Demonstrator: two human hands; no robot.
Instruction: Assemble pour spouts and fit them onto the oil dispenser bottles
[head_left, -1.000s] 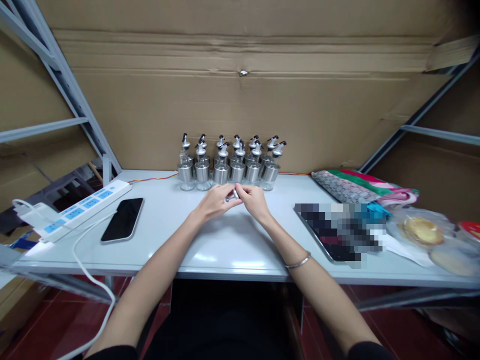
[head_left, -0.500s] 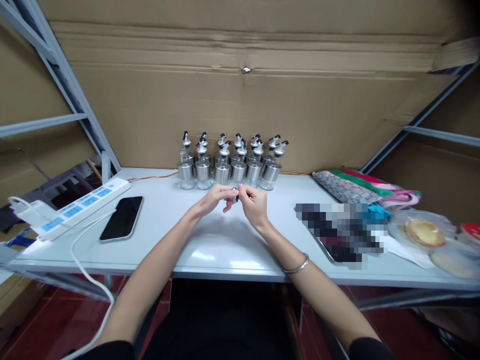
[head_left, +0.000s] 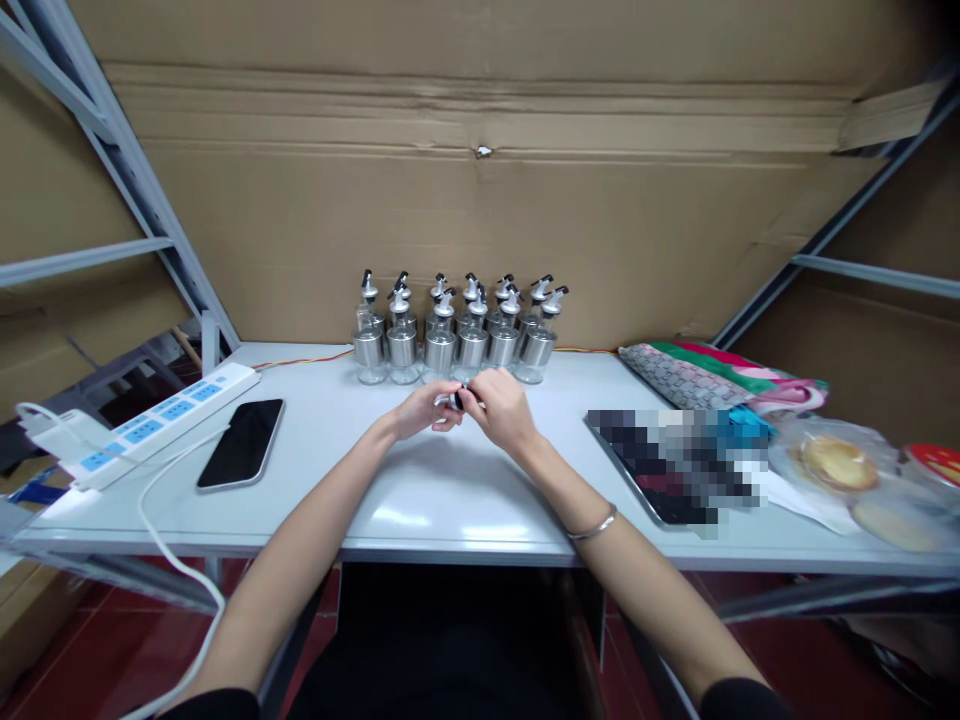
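Observation:
My left hand point(head_left: 424, 409) and my right hand point(head_left: 501, 408) meet just above the middle of the white table point(head_left: 450, 490). Between their fingertips they pinch a small silver and black pourer cap point(head_left: 457, 400), mostly hidden by the fingers. A thin bangle point(head_left: 594, 524) circles my right wrist. Right behind the hands, several glass oil bottles point(head_left: 457, 330) with steel sleeves and pourer spouts stand in two rows against the cardboard wall.
A black phone point(head_left: 241, 444) lies face up at the left, beside a white and blue power strip point(head_left: 142, 425) whose cable hangs over the front edge. To the right sit a blurred-out tray point(head_left: 675, 460), a patterned pouch point(head_left: 697, 372) and bagged pastries point(head_left: 840, 462).
Both hands stay together on the small cap. They lifted slightly half a second ago, then dropped back down and turned, the right fingers now curling over the cap.

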